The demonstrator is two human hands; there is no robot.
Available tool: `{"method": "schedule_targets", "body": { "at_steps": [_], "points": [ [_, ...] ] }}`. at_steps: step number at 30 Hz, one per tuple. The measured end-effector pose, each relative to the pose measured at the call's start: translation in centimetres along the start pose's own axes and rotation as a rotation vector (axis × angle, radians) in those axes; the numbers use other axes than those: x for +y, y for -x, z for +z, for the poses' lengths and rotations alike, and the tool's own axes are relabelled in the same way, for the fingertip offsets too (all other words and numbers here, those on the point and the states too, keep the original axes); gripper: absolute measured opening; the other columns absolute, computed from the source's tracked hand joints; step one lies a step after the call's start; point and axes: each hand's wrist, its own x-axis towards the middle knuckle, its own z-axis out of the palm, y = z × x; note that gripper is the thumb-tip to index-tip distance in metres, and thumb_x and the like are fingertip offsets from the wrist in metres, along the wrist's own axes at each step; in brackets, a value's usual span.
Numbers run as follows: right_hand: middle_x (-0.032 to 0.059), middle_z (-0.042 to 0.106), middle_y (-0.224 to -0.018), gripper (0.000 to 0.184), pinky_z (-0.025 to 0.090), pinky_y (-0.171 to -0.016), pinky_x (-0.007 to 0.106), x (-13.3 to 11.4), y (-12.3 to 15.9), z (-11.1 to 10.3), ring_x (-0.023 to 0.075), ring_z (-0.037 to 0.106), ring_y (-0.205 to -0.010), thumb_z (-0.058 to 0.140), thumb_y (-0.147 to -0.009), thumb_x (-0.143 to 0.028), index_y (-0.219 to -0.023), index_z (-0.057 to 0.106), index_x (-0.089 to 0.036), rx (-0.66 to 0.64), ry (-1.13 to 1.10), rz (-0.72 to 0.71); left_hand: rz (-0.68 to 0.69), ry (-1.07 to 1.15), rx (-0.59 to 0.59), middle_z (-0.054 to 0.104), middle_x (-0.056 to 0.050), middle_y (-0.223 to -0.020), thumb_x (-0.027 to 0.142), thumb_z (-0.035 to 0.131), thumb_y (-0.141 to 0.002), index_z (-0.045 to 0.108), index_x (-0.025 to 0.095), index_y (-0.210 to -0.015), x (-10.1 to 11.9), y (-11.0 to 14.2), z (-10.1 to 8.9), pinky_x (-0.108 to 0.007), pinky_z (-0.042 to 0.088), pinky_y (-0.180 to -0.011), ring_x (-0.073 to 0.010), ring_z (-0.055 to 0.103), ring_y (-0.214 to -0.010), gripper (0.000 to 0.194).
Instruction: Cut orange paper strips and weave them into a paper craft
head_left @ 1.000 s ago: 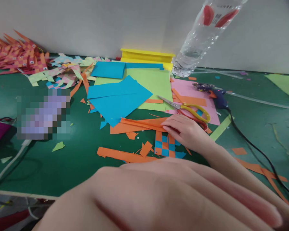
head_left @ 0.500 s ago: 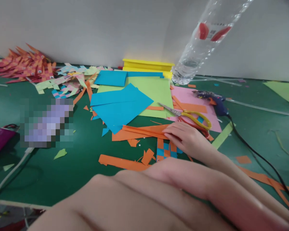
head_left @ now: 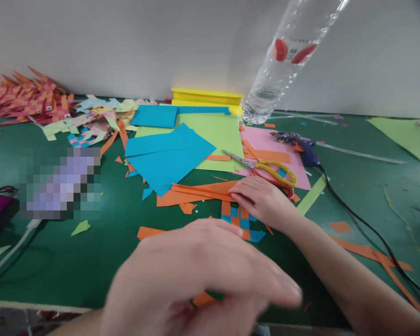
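Close to the camera, my left hand point(head_left: 203, 266) is raised above the table, large and slightly blurred. Its fingers are loosely bent and apart, with nothing visible in them. My right hand point(head_left: 262, 200) has its fingertips pinched on the right end of a folded orange paper strip point(head_left: 199, 190), which lies on an orange sheet. Just below that hand, a woven blue and orange paper piece point(head_left: 235, 215) is partly covered by my left hand. Scissors point(head_left: 271, 170) with yellow and red handles lie beyond my right hand.
Blue sheets point(head_left: 168, 158) lie on green paper point(head_left: 227, 130). A water bottle point(head_left: 280, 65) leans at the back. Nearby are a glue gun point(head_left: 301, 147) with a black cord and a blurred-out phone point(head_left: 63, 182). Woven orange-red pieces point(head_left: 31, 100) are piled at the far left.
My left hand has swung from lying across the bottom of the view to a raised, bent-finger pose. My right hand stays on the orange strip. The whole view has shifted slightly.
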Motion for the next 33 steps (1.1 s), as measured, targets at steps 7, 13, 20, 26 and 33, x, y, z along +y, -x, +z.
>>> {"method": "schedule_targets", "body": {
  "at_steps": [7, 13, 20, 26, 33],
  "points": [
    [0.0069, 0.072, -0.088, 0.015, 0.055, -0.075, 0.038, -0.7, -0.2, 0.1, 0.0204, 0.065, -0.081, 0.052, -0.095, -0.016, -0.095, 0.067, -0.018, 0.068, 0.088, -0.052, -0.096, 0.061, 0.024, 0.072, -0.004, -0.109, 0.016, 0.051, -0.099, 0.066, 0.017, -0.105, -4.5, -0.1, 2.1, -0.034, 0.053, -0.096, -0.0184, 0.064, -0.108, 0.016],
    [0.007, 0.071, -0.082, 0.018, 0.051, -0.068, 0.035, -2.0, -1.1, 0.2, 0.0194, 0.061, -0.073, 0.05, -0.096, -0.016, -0.091, 0.068, -0.017, 0.072, 0.191, -0.132, 0.048, -0.309, -0.008, 0.07, -0.009, -0.112, 0.019, 0.053, -0.099, 0.063, 0.013, -0.111, -8.1, 0.3, 3.6, -0.04, 0.048, -0.089, -0.0224, 0.065, -0.101, 0.016],
    [0.0062, 0.071, -0.082, 0.02, 0.05, -0.069, 0.035, -3.6, -2.4, 0.6, 0.0187, 0.061, -0.071, 0.048, -0.095, -0.012, -0.09, 0.066, -0.018, 0.078, 0.13, -0.142, 0.051, -0.294, -0.001, 0.073, -0.005, -0.102, 0.018, 0.053, -0.099, 0.06, 0.014, -0.109, -9.2, 1.0, 4.3, -0.038, 0.044, -0.089, -0.0186, 0.068, -0.092, 0.013],
    [0.007, 0.071, -0.081, 0.018, 0.051, -0.072, 0.036, -3.8, -2.8, 1.1, 0.0189, 0.062, -0.071, 0.049, -0.094, -0.011, -0.087, 0.065, -0.016, 0.059, 0.127, -0.136, 0.073, -0.317, -0.012, 0.074, -0.005, -0.097, 0.021, 0.053, -0.099, 0.06, 0.013, -0.109, -9.7, 0.9, 4.2, -0.038, 0.044, -0.088, -0.0188, 0.068, -0.087, 0.014],
    [0.0081, 0.072, -0.084, 0.017, 0.052, -0.072, 0.038, -3.2, -3.1, 1.3, 0.0213, 0.064, -0.077, 0.048, -0.096, -0.016, -0.094, 0.065, -0.016, 0.029, 0.011, -0.056, 0.104, -0.458, -0.095, 0.067, -0.001, -0.074, 0.012, 0.042, -0.1, 0.063, 0.014, -0.097, -9.8, 0.4, 4.3, -0.04, 0.042, -0.096, -0.016, 0.062, -0.07, 0.022]
  ]
}}
